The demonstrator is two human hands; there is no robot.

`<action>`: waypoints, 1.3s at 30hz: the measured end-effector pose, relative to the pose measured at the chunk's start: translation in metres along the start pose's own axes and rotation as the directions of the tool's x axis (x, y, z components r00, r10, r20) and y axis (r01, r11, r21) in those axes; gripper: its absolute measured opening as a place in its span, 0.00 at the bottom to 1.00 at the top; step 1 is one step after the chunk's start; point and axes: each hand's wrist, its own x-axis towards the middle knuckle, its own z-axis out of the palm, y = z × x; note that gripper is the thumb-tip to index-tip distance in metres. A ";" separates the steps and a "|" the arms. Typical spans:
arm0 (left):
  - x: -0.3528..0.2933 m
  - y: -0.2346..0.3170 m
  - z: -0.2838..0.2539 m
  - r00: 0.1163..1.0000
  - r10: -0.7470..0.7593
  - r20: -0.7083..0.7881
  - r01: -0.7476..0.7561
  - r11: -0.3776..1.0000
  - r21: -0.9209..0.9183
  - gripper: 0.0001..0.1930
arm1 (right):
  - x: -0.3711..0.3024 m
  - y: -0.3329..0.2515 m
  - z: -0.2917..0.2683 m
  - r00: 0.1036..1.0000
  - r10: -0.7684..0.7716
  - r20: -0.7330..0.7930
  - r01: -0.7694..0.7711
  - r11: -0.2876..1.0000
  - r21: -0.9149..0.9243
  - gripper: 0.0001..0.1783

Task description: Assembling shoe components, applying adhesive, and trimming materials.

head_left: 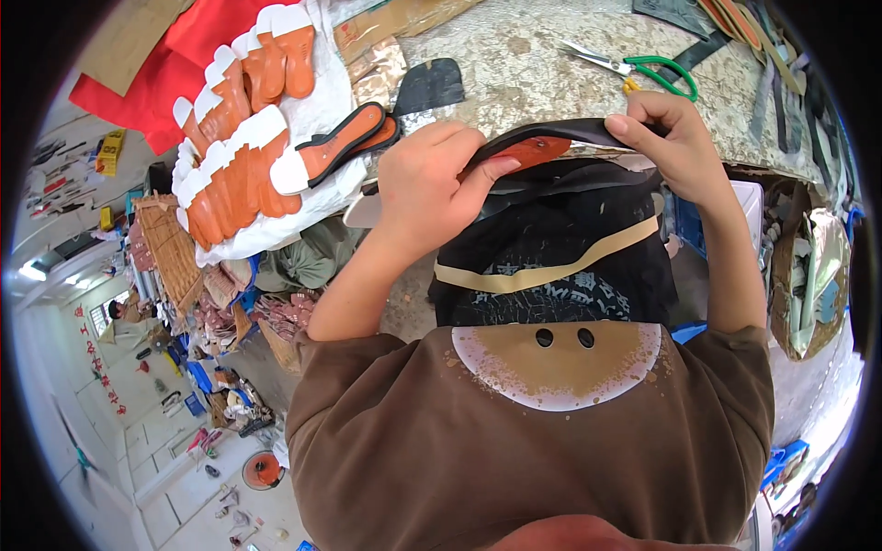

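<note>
Above my lap, both hands hold one shoe insole (544, 149), brown-orange on its face with a black edge strip along it. My left hand (424, 179) pinches its left end between thumb and curled fingers. At the other end, my right hand (669, 140) grips the black edge with thumb and fingers. The insole bends slightly between them, and its underside is hidden. Just left of my left hand, two black-edged insoles (347, 140) lie overlapping. Beyond my right hand, scissors (634, 66) with green handles rest on the worn table (533, 69), blades partly apart.
Rows of brown insoles with white ends (237, 184) lie on a white cloth (303, 216) at the left. A black scrap (432, 84) sits at the back, and dark strips (785, 106) hang at the right. A black apron (551, 248) covers my lap.
</note>
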 end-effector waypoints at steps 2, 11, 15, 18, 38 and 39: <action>-0.007 0.001 -0.001 0.998 -0.051 -0.025 0.049 0.996 -0.075 0.16 | -0.001 0.004 0.009 0.999 -0.006 -0.035 0.006 1.000 0.024 0.25; -0.021 0.004 0.019 0.881 -0.398 -0.255 0.126 0.718 -0.685 0.12 | 0.002 -0.025 0.050 0.964 -0.022 -0.266 0.145 0.880 0.453 0.08; -0.016 0.014 0.017 0.816 -0.514 -0.263 0.054 0.521 -0.852 0.11 | 0.012 -0.035 0.090 0.933 -0.150 -0.326 0.268 0.895 0.356 0.04; -0.012 0.017 0.021 0.755 -0.580 -0.307 -0.022 0.445 -0.895 0.12 | 0.020 -0.044 0.111 0.933 -0.183 -0.309 0.286 0.899 0.332 0.05; -0.007 0.004 0.031 0.663 -0.720 -0.204 0.043 0.309 -0.950 0.07 | 0.007 -0.006 0.116 0.959 -0.280 -0.051 0.254 0.924 -0.286 0.10; -0.007 0.005 0.033 0.655 -0.718 -0.234 0.022 0.327 -0.945 0.08 | 0.004 -0.004 0.116 0.964 -0.257 -0.063 0.233 0.936 -0.262 0.10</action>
